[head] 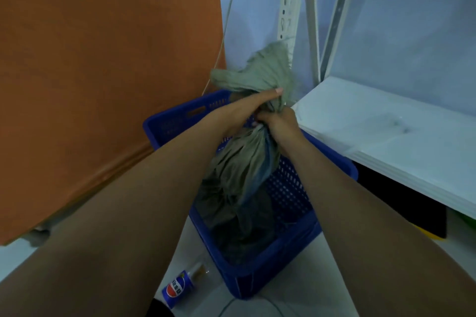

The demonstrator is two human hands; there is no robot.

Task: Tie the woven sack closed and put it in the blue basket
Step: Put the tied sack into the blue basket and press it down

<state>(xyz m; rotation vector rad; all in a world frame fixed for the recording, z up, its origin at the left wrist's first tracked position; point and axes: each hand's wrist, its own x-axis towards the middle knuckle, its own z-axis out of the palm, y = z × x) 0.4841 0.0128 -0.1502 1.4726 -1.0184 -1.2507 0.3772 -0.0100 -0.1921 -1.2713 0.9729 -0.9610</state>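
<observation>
The woven sack point(244, 162) sits with its body inside the blue basket point(257, 283), its gathered neck rising above the basket's rim. The left hand point(257, 103) and right hand point(280, 121) both curl tightly round that neck, touching each other. No knot shows, so the neck likely wants keeping tightly bunched while it is tied.

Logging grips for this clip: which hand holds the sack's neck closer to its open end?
The left hand: it grips the woven sack just under the flared top, while the right hand grips below it.
</observation>
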